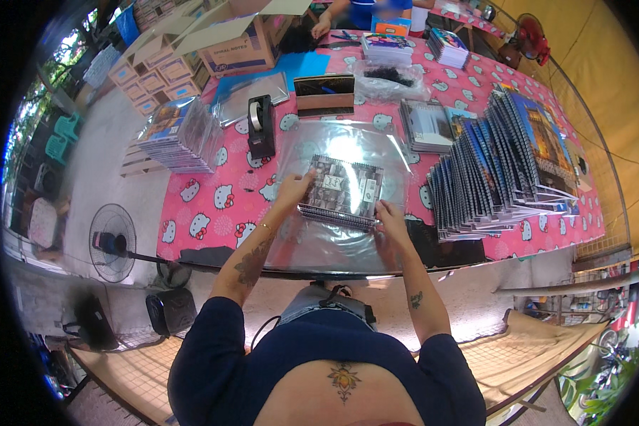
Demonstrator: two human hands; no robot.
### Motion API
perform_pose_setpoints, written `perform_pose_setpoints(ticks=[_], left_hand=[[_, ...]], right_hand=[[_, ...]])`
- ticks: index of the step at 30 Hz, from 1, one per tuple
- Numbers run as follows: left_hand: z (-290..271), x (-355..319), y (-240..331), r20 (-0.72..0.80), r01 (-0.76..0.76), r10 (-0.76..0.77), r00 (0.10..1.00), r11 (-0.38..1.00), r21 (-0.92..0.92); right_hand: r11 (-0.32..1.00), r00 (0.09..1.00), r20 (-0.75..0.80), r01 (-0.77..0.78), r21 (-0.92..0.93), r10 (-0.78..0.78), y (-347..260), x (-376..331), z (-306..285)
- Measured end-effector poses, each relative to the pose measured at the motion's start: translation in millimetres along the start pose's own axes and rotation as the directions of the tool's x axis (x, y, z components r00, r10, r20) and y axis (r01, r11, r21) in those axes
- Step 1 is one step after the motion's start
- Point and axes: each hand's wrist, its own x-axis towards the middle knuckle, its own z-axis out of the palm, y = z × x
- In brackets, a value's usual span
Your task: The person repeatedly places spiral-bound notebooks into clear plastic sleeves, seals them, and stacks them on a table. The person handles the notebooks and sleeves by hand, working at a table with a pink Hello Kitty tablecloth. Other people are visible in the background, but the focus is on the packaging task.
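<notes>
A small stack of spiral notebooks (342,186) with black-and-white patterned covers lies in front of me, on a sheet of clear plastic (291,245). The fingers of my left hand (296,184) are closed on the stack's left edge. At its lower right corner, my right hand (390,216) grips the other side, thumb on top. The fingers beneath are partly hidden. Beyond the plastic stand a black tape dispenser (260,128) and an open dark box (324,94) with a blue item inside.
Tall rows of spiral notebooks (504,163) fill the table's right side. Wrapped notebooks (181,135) are piled at the left. Cardboard cartons (231,46) stand at the far left. A co-worker's hand (321,28) shows across the pink table. A fan (112,243) stands at the left.
</notes>
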Motion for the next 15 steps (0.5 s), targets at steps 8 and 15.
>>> perform_pose_setpoints(ticks=[8, 15], left_hand=[[-21.6, -3.6, -10.7, 0.424, 0.286, -0.039, 0.905, 0.795, -0.536], [-86.8, -94.0, -44.2, 0.586, -0.692, 0.583, 0.563, 0.72, -0.051]], right_hand=[[0.988, 1.0, 0.019, -0.017, 0.157, 0.014, 11.3, 3.7, -1.3], [0.326, 0.592, 0.738, 0.802, -0.5, -0.323, 16.3, -82.6, -20.1]])
